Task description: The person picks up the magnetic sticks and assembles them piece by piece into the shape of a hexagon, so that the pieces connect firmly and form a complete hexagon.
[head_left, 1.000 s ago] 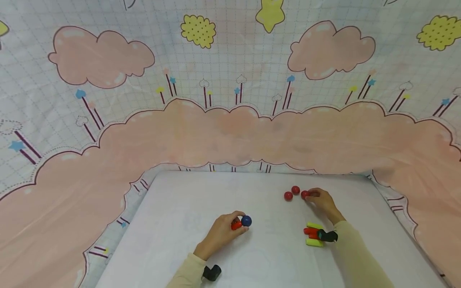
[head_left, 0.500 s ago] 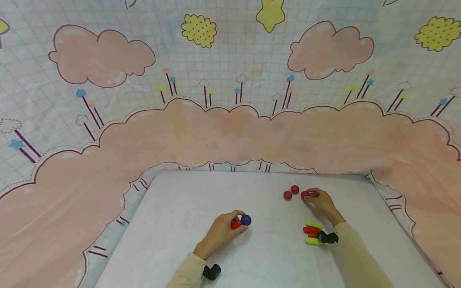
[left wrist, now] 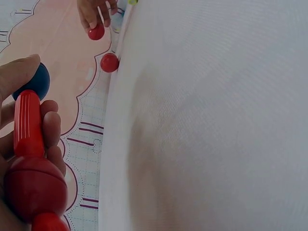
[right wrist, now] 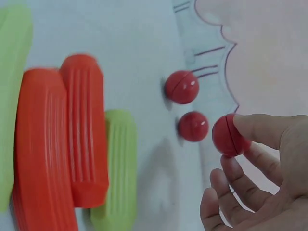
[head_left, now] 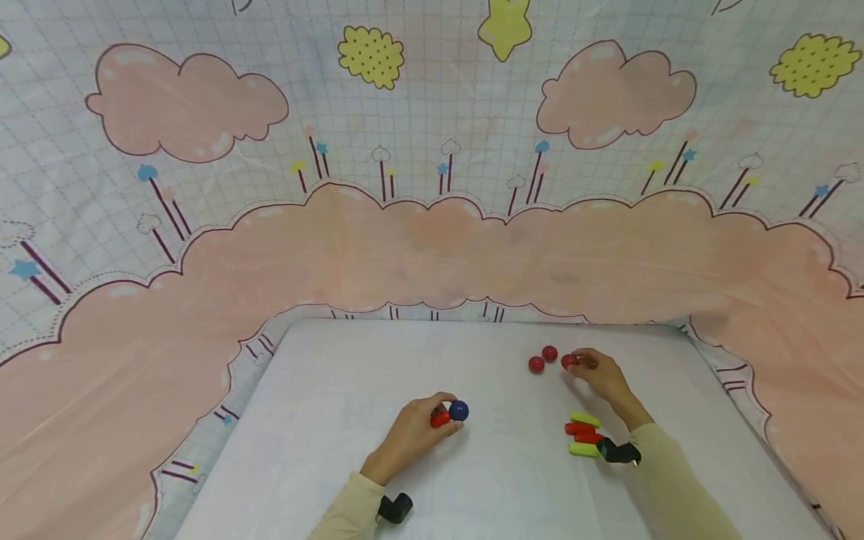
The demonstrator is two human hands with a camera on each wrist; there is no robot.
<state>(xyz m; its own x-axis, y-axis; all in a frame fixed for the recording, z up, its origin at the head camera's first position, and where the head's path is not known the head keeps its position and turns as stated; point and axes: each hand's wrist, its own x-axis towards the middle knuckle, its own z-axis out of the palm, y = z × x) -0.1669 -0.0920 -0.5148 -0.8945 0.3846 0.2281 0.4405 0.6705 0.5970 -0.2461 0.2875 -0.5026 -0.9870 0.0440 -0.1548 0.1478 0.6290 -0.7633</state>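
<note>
The left hand [head_left: 410, 431] curls round a red rod [left wrist: 28, 122] and blue ball [head_left: 459, 411], the right hand [head_left: 604, 379] pinching a red ball [right wrist: 224, 135] near two others [right wrist: 182, 87]!

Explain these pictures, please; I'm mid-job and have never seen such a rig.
There is no robot: a person works with a bare left hand and right hand. The wide picture comes from a camera on the head, looking forward and down. The other two come from cameras on each wrist, each looking at its hand's work.

On the white table lie two loose red balls and, near the right wrist, some red sticks and yellow-green sticks.

The left hand holds parts that look joined: a blue ball, a ribbed red stick and a dark red ball. The right hand pinches a third red ball.
</note>
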